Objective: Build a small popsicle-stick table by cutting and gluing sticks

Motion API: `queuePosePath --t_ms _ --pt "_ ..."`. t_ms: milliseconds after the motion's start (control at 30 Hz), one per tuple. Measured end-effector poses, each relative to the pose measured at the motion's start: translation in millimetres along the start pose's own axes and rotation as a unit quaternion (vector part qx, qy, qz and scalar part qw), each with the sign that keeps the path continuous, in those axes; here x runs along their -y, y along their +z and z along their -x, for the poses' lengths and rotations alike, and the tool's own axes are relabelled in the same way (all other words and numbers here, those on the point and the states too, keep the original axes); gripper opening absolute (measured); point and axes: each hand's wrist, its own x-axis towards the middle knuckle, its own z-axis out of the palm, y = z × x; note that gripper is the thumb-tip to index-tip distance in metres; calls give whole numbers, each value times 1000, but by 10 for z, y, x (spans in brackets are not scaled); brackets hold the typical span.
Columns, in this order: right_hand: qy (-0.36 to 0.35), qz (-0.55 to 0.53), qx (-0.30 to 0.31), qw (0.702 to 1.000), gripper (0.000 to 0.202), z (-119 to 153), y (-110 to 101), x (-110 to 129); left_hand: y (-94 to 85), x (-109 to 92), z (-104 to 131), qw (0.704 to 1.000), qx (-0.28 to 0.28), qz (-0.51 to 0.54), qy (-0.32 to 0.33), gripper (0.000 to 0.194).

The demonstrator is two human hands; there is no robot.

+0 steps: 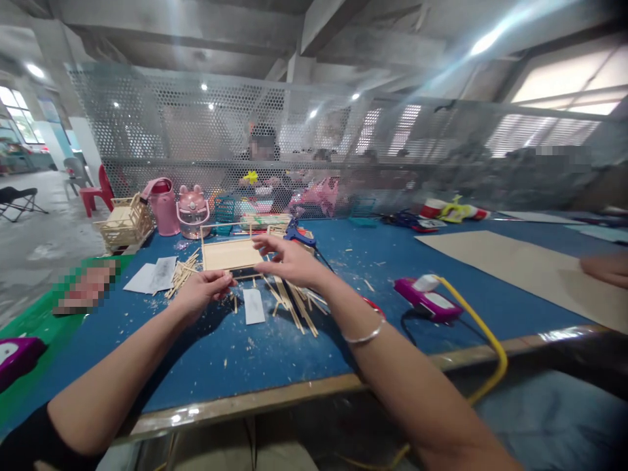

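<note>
A small frame of pale wooden sticks with a flat panel (230, 254) is in front of me on the blue table. My left hand (203, 292) is closed in a pinch at its near left corner. At the frame's right side, my right hand (292, 261) has its thumb and fingers apart, with no grip on anything visible. Loose wooden sticks (297, 307) lie below my right hand, and more sticks (184, 273) are heaped to the left. A white paper slip (254, 306) lies between my hands. Behind my right hand is a blue glue gun (297, 232).
A purple power strip (426, 301) with a yellow cord (483, 327) is at right, near the table edge. Cardboard (515, 268) lies beyond it, with another person's hand (606, 268). Pink bottles (164, 208) and a stick model (125, 222) stand back left, before a perforated screen (196, 124).
</note>
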Motion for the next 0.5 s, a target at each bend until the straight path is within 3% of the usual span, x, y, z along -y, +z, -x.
queuePosePath --t_ms 67,133,233,367,500 --pt "62 47 -11 997 30 123 -242 -28 8 -20 11 1000 -15 -3 -5 30" --pt "150 153 31 976 17 288 -421 -100 25 -50 28 1000 -26 5 -11 30" --pt "243 269 79 928 16 514 -537 -258 50 -77 49 999 -25 25 -17 29" --pt "272 318 57 906 18 612 -478 -407 73 -70 54 997 -13 76 -25 28" --pt "223 270 35 936 17 529 -279 -326 87 -80 63 993 -6 114 -17 28"
